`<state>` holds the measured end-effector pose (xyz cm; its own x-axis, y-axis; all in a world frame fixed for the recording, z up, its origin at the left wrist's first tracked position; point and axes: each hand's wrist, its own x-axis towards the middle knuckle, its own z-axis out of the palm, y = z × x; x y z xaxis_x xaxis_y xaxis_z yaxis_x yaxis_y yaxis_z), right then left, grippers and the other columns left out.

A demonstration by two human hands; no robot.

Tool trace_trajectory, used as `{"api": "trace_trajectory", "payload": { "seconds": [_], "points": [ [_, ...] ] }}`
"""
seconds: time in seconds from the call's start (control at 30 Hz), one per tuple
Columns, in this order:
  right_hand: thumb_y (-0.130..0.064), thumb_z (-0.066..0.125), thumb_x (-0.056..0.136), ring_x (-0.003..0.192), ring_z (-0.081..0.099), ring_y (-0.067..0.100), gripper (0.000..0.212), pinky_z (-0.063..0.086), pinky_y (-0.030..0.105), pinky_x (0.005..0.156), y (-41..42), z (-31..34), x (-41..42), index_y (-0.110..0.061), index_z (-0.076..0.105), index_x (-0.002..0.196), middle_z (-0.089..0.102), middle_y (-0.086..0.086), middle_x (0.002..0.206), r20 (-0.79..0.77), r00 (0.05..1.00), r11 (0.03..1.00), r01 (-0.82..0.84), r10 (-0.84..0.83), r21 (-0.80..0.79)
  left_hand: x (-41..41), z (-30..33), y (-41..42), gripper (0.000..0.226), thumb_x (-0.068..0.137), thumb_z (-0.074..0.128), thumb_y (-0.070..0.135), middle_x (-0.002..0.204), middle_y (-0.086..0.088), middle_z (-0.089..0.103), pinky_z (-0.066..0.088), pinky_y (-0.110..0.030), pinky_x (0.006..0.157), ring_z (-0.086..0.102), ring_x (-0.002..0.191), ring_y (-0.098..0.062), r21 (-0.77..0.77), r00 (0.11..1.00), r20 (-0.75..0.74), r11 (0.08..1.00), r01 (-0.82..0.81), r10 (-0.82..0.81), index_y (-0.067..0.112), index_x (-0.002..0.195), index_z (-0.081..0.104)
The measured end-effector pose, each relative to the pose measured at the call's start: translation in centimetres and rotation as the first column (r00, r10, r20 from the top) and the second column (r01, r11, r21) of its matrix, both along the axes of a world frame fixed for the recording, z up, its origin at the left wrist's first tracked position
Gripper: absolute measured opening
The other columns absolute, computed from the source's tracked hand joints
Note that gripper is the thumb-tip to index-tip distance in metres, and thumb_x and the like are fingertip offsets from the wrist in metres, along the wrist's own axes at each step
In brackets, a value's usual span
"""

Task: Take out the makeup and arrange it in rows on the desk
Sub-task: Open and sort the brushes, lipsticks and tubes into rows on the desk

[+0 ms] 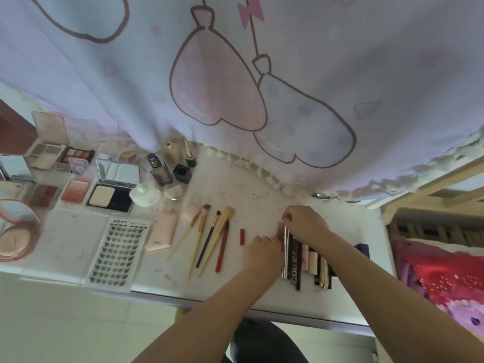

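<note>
You were squaring up the row of slim tubes and pencils (301,258) that lay on the desk (251,189) just right of the brushes (209,237). Your right hand (305,222) pinched the row's far end, fingers curled; your left hand (262,251) had fingers curled against its near-left edge, though whether it gripped anything I cannot tell. Left of the brushes sat the lash tray (117,254) and palettes (76,191). The next move likely called for nudging the leftmost tube parallel.
</note>
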<state>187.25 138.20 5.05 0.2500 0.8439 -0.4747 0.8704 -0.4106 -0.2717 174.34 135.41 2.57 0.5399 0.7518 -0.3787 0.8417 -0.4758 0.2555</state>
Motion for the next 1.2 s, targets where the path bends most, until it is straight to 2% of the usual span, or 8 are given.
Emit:
{"api": "trace_trajectory", "payload": {
  "seconds": [0.2, 0.3, 0.4, 0.57, 0.73, 0.93, 1.07, 1.2],
  "points": [
    [-0.034, 0.043, 0.095, 0.084, 0.060, 0.020, 0.029, 0.050, 0.034, 0.074, -0.1, 0.3, -0.2, -0.013, 0.062, 0.097, 0.064, 0.004, 0.094, -0.059, 0.998, 0.997, -0.001, 0.005, 0.071, -0.9, 0.7, 0.3, 0.031, 0.100, 0.031, 0.033, 0.102, -0.004, 0.059, 0.038, -0.028, 0.067, 0.049, 0.083, -0.016, -0.035, 0.983, 0.058, 0.985, -0.170, 0.172, 0.011, 0.105, 0.052],
    [-0.045, 0.042, 0.096, 0.068, 0.057, 0.016, 0.042, 0.045, 0.030, 0.066, 0.4, 1.2, -0.5, -0.011, 0.059, 0.079, 0.061, 0.002, 0.074, -0.150, 0.989, 1.000, -0.005, 0.003, -0.012, -2.0, 1.2, 0.2, 0.029, 0.098, 0.035, 0.036, 0.097, -0.002, 0.059, 0.042, -0.027, 0.067, 0.052, 0.084, -0.016, 0.003, 0.972, 0.154, 0.984, -0.180, 0.177, 0.013, 0.101, 0.052],
    [-0.038, 0.046, 0.095, 0.054, 0.051, 0.013, 0.040, 0.040, 0.024, 0.056, 0.7, 2.4, -1.1, -0.010, 0.061, 0.071, 0.061, -0.001, 0.061, -0.296, 0.955, 0.997, -0.040, 0.021, -0.059, -3.6, 2.2, 0.2, 0.023, 0.097, 0.040, 0.036, 0.090, 0.004, 0.052, 0.035, -0.024, 0.064, 0.048, 0.081, -0.011, 0.057, 0.959, 0.239, 0.984, -0.168, 0.150, 0.016, 0.097, 0.050],
    [-0.030, 0.046, 0.097, 0.047, 0.044, 0.011, 0.034, 0.036, 0.023, 0.049, 0.6, 4.3, -2.6, -0.003, 0.061, 0.082, 0.064, 0.007, 0.069, -0.478, 0.878, 1.000, 0.024, -0.028, -0.016, -5.6, 3.6, 1.2, 0.027, 0.099, 0.038, 0.041, 0.076, 0.002, 0.055, 0.035, -0.028, 0.059, 0.049, 0.066, -0.014, 0.030, 0.950, 0.280, 0.987, -0.155, 0.141, 0.019, 0.085, 0.043],
    [-0.024, 0.044, 0.099, 0.038, 0.039, 0.005, 0.035, 0.032, 0.016, 0.041, -0.5, 6.1, -3.4, 0.004, 0.059, 0.087, 0.055, -0.003, 0.053, -0.606, 0.795, 0.997, 0.062, -0.017, 0.054, -7.3, 6.0, 2.2, 0.029, 0.100, 0.042, 0.032, 0.064, 0.007, 0.058, 0.044, -0.020, 0.059, 0.049, 0.052, -0.003, -0.421, 0.800, 0.506, 0.902, -0.098, 0.323, 0.014, 0.088, 0.061],
    [-0.024, 0.046, 0.098, 0.055, 0.050, 0.007, 0.022, 0.042, 0.016, 0.051, -2.1, 7.7, -4.1, -0.008, 0.053, 0.085, 0.062, -0.005, 0.068, -0.670, 0.735, 0.987, 0.006, 0.104, 0.159, -9.8, 7.0, 2.9, 0.036, 0.098, 0.044, 0.038, 0.056, 0.002, 0.042, 0.028, -0.020, 0.050, 0.035, 0.050, -0.011, -0.858, 0.594, 0.463, 0.502, 0.112, 0.658, 0.006, 0.093, 0.060],
    [-0.027, 0.048, 0.097, 0.084, 0.066, 0.010, 0.015, 0.052, 0.021, 0.068, -2.4, 9.0, -3.4, -0.020, 0.056, 0.109, 0.071, -0.003, 0.096, -0.740, 0.671, 0.997, -0.076, 0.049, -0.004, -10.7, 7.4, 3.3, 0.035, 0.097, 0.045, 0.040, 0.057, 0.004, 0.048, 0.029, -0.017, 0.047, 0.036, 0.048, -0.008, -0.817, 0.671, 0.479, 0.567, 0.106, 0.565, 0.011, 0.094, 0.064],
    [-0.046, 0.037, 0.098, 0.045, 0.044, 0.007, 0.044, 0.037, 0.022, 0.053, -1.8, 9.8, -3.7, -0.016, 0.069, 0.091, 0.056, -0.007, 0.055, -0.588, 0.806, 0.986, -0.145, 0.069, -0.084, -11.3, 8.2, 3.5, 0.033, 0.098, 0.046, 0.038, 0.058, 0.007, 0.048, 0.027, -0.017, 0.047, 0.035, 0.047, -0.006, -0.774, 0.716, 0.494, 0.624, 0.105, 0.493, 0.011, 0.097, 0.065]
  ]
}}
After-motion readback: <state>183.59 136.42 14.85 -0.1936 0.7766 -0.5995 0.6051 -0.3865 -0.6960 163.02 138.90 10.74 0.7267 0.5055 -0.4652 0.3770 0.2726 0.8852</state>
